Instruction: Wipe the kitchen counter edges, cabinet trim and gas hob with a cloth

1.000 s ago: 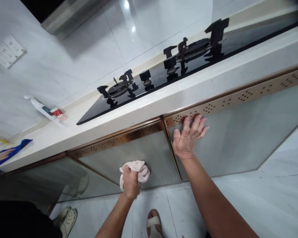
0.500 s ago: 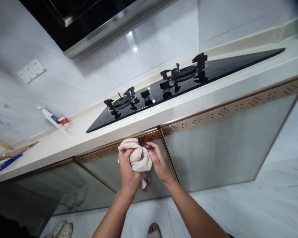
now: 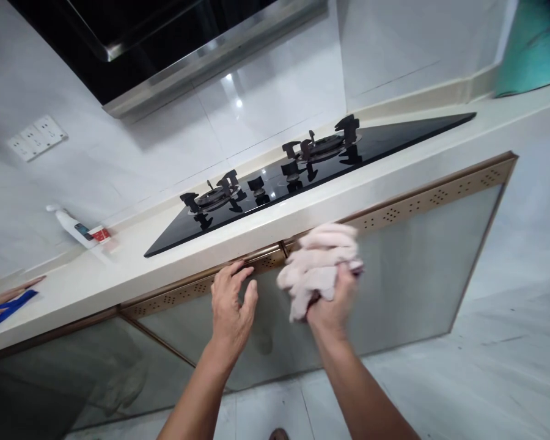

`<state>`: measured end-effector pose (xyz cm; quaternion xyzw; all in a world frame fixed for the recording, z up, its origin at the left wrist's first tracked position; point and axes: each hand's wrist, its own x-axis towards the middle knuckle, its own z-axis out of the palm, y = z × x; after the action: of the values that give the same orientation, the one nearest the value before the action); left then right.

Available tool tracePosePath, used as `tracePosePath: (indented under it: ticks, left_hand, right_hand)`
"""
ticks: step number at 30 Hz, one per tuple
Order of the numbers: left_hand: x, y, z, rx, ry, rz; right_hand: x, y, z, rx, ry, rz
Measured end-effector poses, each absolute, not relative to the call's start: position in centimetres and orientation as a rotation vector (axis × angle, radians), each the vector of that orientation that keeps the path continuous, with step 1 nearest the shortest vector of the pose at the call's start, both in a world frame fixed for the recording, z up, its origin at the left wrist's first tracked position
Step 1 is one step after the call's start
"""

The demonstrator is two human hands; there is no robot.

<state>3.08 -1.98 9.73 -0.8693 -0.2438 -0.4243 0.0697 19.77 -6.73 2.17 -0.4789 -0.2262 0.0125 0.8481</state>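
Observation:
A bunched, pale pink cloth (image 3: pixel 318 263) is gripped in my right hand (image 3: pixel 334 305), in front of the cabinet doors below the counter. Its folds hide most of my fingertips, and motion blurs its edges. My left hand (image 3: pixel 233 299) holds nothing; its fingers are apart and slightly curled, near the perforated metal strip at the top of a cabinet door (image 3: pixel 197 324). Whether those fingertips touch the strip I cannot tell. Above both hands, a black glass gas hob (image 3: pixel 275 183) with two burners is set into the white counter (image 3: pixel 256 235).
Another person's hand (image 3: pixel 9 296) rests with a blue cloth (image 3: pixel 11 308) on the counter at far left. A white bottle (image 3: pixel 73 226) and a red-and-white item (image 3: pixel 99 234) stand near the wall. A black range hood (image 3: pixel 165 36) hangs above; something green (image 3: pixel 534 52) is at upper right.
The pink cloth has passed from my left hand to my right and moved rightward. My left hand has let go and opened. The view has shifted slightly to the right.

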Motion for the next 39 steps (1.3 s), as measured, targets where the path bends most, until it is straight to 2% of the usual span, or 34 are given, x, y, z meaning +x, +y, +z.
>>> tracePosePath:
  ticks: [4,7,11,19,24,28,34,39]
  left_hand:
    - [4.2,1.8,6.1,-2.299,-0.73,-1.222]
    - [5.2,4.1,4.0,-2.166,-0.676,-1.21]
    - [6.2,5.9,2.2,-2.01,-0.659,-1.29]
    - [5.9,7.3,1.2,-2.018,-0.648,-1.358]
    - [6.0,7.6,1.3,-1.986,-0.576,-1.383]
    - [6.1,7.9,1.1,-1.991,-0.554,-1.4]
    - [6.3,8.5,0.1,-2.046,-0.582,-1.495]
    - [6.6,8.4,0.1,-2.045,-0.57,-1.526]
  right_hand:
    - [24.5,-7.2,2.0,-1.086,-0.201,-0.391]
    - [25.6,-6.5,1.0,-1.325,-0.444,-0.613]
    - [23.7,-4.7,-0.2,-1.536,-0.677,-0.658]
    - [18.3,-3.7,-0.6,-1.518,-0.945,-0.775]
    - [19.3,-3.4,-1.7,-1.539,-1.065,-0.879]
    - [25.2,-4.0,-2.0,-1.543,-1.079,-0.966]
    - [41.9,-7.6,-1.9,-1.593,-0.753,-1.002]
    - [51.9,-11.9,-3.0,-1.688,-0.255,-0.577]
